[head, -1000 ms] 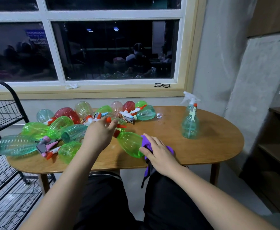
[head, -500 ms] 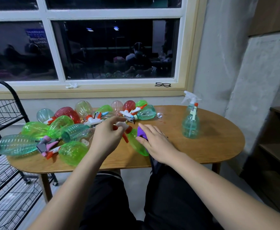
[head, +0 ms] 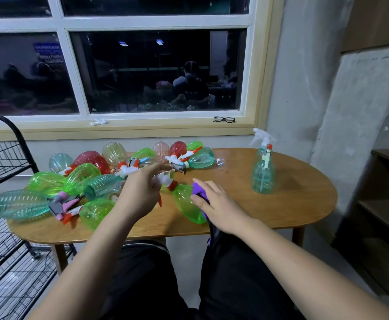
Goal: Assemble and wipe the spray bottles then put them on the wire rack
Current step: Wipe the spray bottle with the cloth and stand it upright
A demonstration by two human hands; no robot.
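A green spray bottle [head: 185,204] lies on its side near the table's front edge, its white and orange spray head [head: 167,181] at its neck. My left hand [head: 140,192] grips that spray head. My right hand [head: 216,204] presses a purple cloth [head: 198,189] against the bottle's body, fingers fairly straight over it. A heap of green, teal and red bottles [head: 82,181] with loose spray heads covers the table's left half. One assembled teal spray bottle [head: 263,172] stands upright at the right. The black wire rack [head: 6,204] is at the far left.
The oval wooden table [head: 292,211] has bare surface between the lying bottle and the upright one. A dark wooden shelf unit [head: 383,204] stands at the right. Glasses [head: 224,119] lie on the window sill. My dark-trousered legs are below the table edge.
My left hand came back from the pile with a spray head and now holds it at the green bottle's neck. My right hand slid the purple cloth forward along the bottle.
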